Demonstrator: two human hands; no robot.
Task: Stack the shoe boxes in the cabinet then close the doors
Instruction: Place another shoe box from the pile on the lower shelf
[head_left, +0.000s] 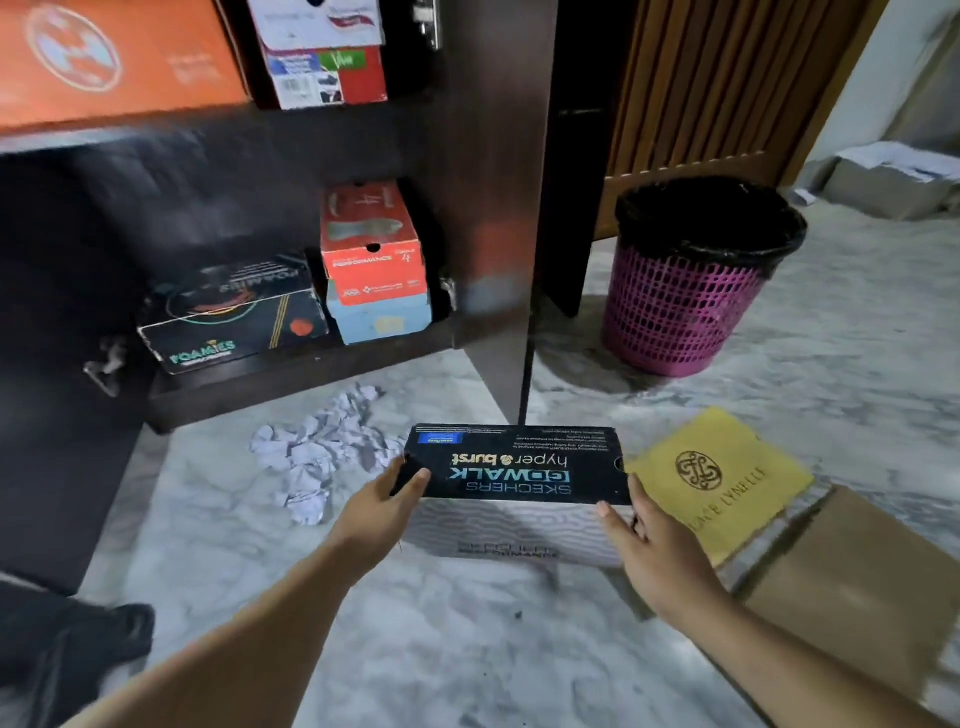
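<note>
A black-lidded Skechers shoe box (514, 467) with white sides sits on the marble floor in front of the open cabinet (322, 364). My left hand (384, 499) grips its left end and my right hand (649, 540) grips its right end. Inside the cabinet's bottom shelf lie a black Foamies box (228, 312) and, to its right, an orange box (371, 244) stacked on a light blue box (382, 322). On the upper shelf are a large orange box (104, 57) and a white-and-red box (327, 73).
The cabinet's right door (493, 208) stands open just behind the held box. Crumpled white paper (322, 447) lies on the floor to the left. A yellow box (722, 478) and a brown cardboard box (857, 587) sit to the right. A pink bin (685, 306) stands beyond.
</note>
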